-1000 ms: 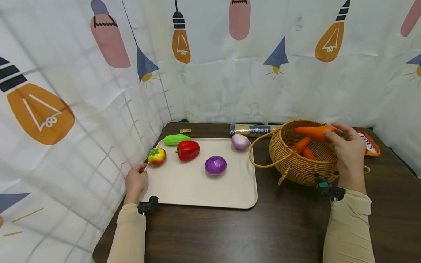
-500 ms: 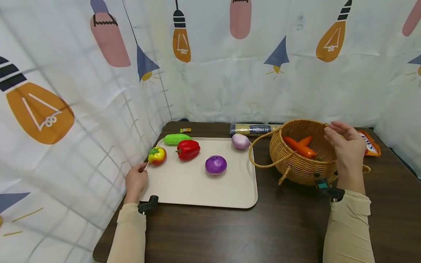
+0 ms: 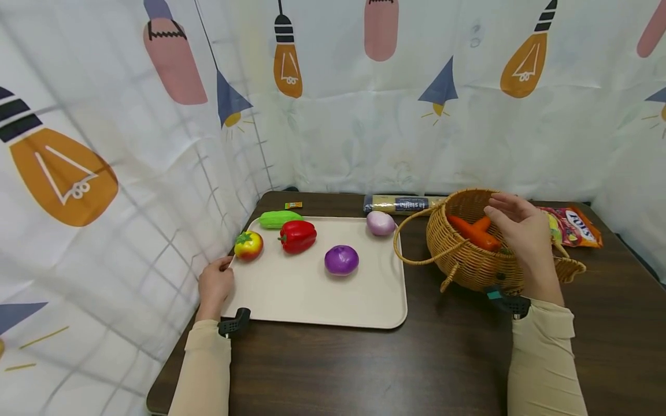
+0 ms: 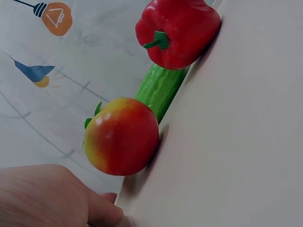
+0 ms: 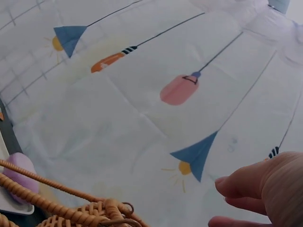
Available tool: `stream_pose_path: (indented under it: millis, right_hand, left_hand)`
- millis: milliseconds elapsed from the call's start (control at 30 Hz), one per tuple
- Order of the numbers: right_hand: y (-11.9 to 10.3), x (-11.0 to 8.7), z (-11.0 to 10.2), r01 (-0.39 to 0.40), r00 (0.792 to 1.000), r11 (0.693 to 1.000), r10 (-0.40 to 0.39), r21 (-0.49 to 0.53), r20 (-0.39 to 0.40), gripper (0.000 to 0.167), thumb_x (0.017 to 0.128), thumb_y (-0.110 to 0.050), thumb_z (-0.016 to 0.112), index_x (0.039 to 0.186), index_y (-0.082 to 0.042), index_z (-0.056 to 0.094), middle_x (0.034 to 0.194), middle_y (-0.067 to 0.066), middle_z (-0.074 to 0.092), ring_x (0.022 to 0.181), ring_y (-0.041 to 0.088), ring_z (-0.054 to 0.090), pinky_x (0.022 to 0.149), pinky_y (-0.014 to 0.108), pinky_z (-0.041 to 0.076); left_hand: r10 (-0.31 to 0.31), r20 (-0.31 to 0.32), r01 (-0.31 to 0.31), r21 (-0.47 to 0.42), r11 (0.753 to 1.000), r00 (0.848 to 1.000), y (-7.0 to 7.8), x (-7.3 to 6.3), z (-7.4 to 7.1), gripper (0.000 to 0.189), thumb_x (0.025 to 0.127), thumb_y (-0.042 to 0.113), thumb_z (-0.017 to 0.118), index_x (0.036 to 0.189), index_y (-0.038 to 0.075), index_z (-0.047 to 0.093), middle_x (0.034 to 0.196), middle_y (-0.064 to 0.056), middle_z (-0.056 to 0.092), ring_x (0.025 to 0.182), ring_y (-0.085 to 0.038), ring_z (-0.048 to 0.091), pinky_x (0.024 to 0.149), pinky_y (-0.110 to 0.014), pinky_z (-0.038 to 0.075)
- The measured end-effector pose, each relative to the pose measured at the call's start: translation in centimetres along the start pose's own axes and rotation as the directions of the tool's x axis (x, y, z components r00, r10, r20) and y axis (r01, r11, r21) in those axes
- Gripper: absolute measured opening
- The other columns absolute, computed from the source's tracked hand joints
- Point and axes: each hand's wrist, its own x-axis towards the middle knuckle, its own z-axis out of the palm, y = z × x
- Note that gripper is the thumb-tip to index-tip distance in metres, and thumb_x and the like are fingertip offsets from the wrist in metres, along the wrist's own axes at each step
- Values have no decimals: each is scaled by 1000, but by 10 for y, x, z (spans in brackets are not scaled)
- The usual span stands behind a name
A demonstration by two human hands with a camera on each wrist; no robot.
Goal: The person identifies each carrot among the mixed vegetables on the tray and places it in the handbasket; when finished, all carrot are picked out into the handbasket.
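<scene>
My left hand [image 3: 215, 289] grips the left rim of a cream tray [image 3: 312, 300], with the thumb over the edge in the left wrist view. Nearest to it is a red-yellow tomato [image 4: 123, 137]; a red bell pepper [image 3: 298, 237] and a green cucumber [image 3: 281, 219] lie beyond. A shiny purple onion [image 3: 341, 260] sits mid-tray, and a paler purple onion [image 3: 380, 223] is at the back right corner. My right hand [image 3: 531, 237] hovers over the right side of a wicker basket [image 3: 463, 271], fingers loosely bent and holding nothing. Orange carrots [image 3: 474, 234] lie inside the basket.
Behind the tray lies a long pasta pack [image 3: 400, 204], partly hidden by the basket. A shiny red snack bag [image 3: 574, 226] rests right of the basket. A small orange packet [image 3: 293, 205] lies at the back left. The basket's handle loop [image 3: 408, 261] reaches the tray's right edge.
My right hand has let go of a carrot, which now lies in the basket with the others. The hand has then shifted left, uncovering the snack bag. My left hand stays at the rim.
</scene>
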Motion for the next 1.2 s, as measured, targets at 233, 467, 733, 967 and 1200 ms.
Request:
stream_pose_path:
  millis: [233, 467, 733, 967, 1200]
  right_hand:
    - [-16, -6, 18, 24, 1000, 999, -23, -35, 18, 49, 95, -42, 59, 134, -13, 58, 128, 3, 60, 109, 3, 53, 85, 19, 44]
    - [-33, -12, 35, 68, 989, 997, -72, 38, 128, 48, 96, -40, 58, 133, -10, 58, 128, 4, 60, 116, 8, 52, 91, 18, 43]
    - [-49, -21, 45, 88, 975, 991, -105, 97, 196, 43, 97, -35, 58, 132, -9, 60, 127, 5, 61, 116, 6, 54, 90, 17, 45]
    - [-53, -24, 54, 148, 962, 984, -167, 101, 218, 39, 99, -28, 57, 133, -9, 60, 128, 11, 61, 111, 4, 57, 89, 18, 46]
    - [-60, -22, 65, 159, 958, 978, -185, 133, 217, 39, 98, -29, 60, 131, -9, 61, 125, 7, 63, 113, 10, 57, 90, 21, 46]
  left_hand:
    - [-1, 9, 1, 13, 1000, 1000, 5, -1, -2, 46, 96, 8, 35, 138, -2, 53, 129, -24, 56, 119, -42, 49, 100, -53, 37]
    - [78, -120, -72, 50, 996, 990, 18, -15, -10, 41, 96, 5, 39, 131, -7, 56, 117, -27, 61, 107, -44, 54, 94, -55, 40]
    - [232, -407, -244, 22, 969, 884, 56, -26, -11, 35, 96, 3, 41, 122, -4, 63, 110, -22, 60, 102, -42, 54, 92, -52, 41]
    - [424, -440, -470, 7, 883, 791, 97, -47, -7, 25, 92, 0, 51, 109, -6, 69, 99, -21, 63, 89, -38, 58, 79, -49, 44]
    - [641, -377, -684, 28, 729, 668, 147, -56, -4, 24, 90, -2, 53, 104, -1, 72, 98, -17, 66, 90, -35, 60, 76, -47, 46]
